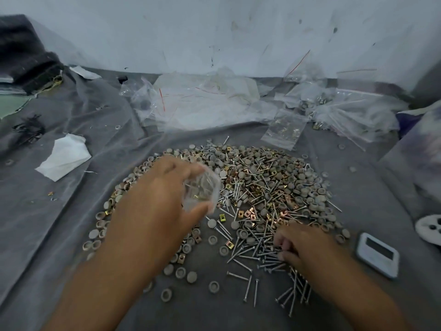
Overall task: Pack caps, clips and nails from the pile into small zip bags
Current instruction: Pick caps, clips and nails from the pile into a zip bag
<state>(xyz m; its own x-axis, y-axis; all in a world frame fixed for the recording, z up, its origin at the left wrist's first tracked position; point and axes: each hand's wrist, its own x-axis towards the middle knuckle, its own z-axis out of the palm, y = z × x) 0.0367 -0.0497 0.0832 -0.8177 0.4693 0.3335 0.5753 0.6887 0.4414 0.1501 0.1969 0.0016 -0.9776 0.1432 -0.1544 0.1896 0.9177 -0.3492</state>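
Note:
A wide pile [262,182] of grey round caps, brass clips and silver nails lies on a grey cloth [59,235]. My left hand [157,199] hovers over the pile's left side and holds a small clear zip bag [202,189] with a few brass clips inside. My right hand [303,249] rests on a cluster of nails [253,252] at the pile's near right edge, its fingers curled down onto them. Whether a nail is pinched between the fingers cannot be seen.
Filled and empty zip bags [284,130] and loose plastic [202,103] lie at the back by the wall. A white tissue [64,156] lies at the left. A small white timer [377,254] sits at the right, beside a white disc [429,230].

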